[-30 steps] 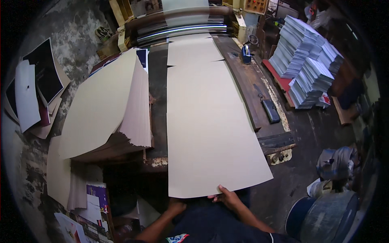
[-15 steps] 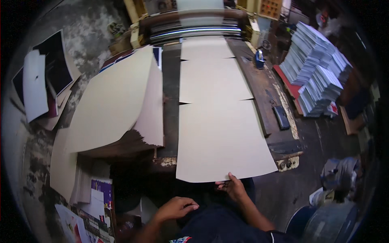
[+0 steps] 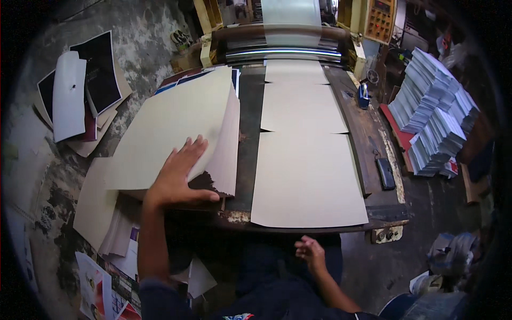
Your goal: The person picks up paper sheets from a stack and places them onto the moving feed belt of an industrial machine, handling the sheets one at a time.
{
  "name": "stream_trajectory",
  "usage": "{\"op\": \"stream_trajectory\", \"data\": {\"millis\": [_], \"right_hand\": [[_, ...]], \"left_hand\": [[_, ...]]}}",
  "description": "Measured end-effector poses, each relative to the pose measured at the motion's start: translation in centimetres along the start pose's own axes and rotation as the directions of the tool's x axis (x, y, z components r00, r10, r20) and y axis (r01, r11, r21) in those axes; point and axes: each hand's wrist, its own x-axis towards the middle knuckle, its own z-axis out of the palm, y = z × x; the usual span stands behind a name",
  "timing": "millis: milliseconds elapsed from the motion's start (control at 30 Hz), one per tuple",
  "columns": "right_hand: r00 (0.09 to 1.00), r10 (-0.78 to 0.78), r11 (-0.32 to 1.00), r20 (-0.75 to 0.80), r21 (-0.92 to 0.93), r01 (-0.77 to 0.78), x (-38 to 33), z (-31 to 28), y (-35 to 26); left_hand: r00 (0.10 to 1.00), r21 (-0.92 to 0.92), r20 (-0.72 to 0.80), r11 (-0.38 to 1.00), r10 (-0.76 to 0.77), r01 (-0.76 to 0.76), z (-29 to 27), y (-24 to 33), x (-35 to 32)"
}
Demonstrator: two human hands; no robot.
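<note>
My left hand (image 3: 182, 173) is spread over the near right corner of a tall stack of cream sheets (image 3: 165, 122), fingers reaching across the top sheet and thumb out to the side. Whether the palm presses on the paper cannot be told. Just off the front edge of the feed table hangs my right hand (image 3: 311, 253), its fingers loosely bent and apart, holding nothing. Cream sheets (image 3: 311, 181) lie in a line on the table, with dark notches at their side edges where they meet. Their far end reaches the machine's shiny roller (image 3: 288, 54).
Right of the sheets runs a metal side guide (image 3: 349, 144), with a dark case (image 3: 385, 173) and a blue object (image 3: 363, 96) beyond it. Stacked white paper bundles (image 3: 434, 106) stand at the right. Loose sheets (image 3: 69, 101) lean at the left. A control panel (image 3: 380, 20) is at the back.
My left hand has moved up and left onto the cream stack and spread open. My right hand has let go of the nearest sheet, which has moved forward onto the table toward the roller.
</note>
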Motion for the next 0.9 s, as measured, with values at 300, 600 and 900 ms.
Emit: {"op": "stream_trajectory", "data": {"millis": [300,600,900], "right_hand": [[0.783,0.613,-0.475,-0.105,-0.841,0.259,12.0,-6.4,6.8],[0.795,0.572,-0.555,-0.202,-0.809,0.194,14.9,-10.3,8.5],[0.816,0.571,-0.503,-0.091,-0.824,0.260,14.3,-10.3,7.9]], "left_hand": [[0.977,-0.671,-0.208,0.735,-0.057,-0.100,-0.1,-1.2,-2.0],[0.972,-0.813,-0.203,0.573,-0.123,-0.097,0.3,-2.0,-2.1],[0.861,-0.807,-0.255,0.587,-0.439,0.060,1.8,-2.6,-3.3]]}}
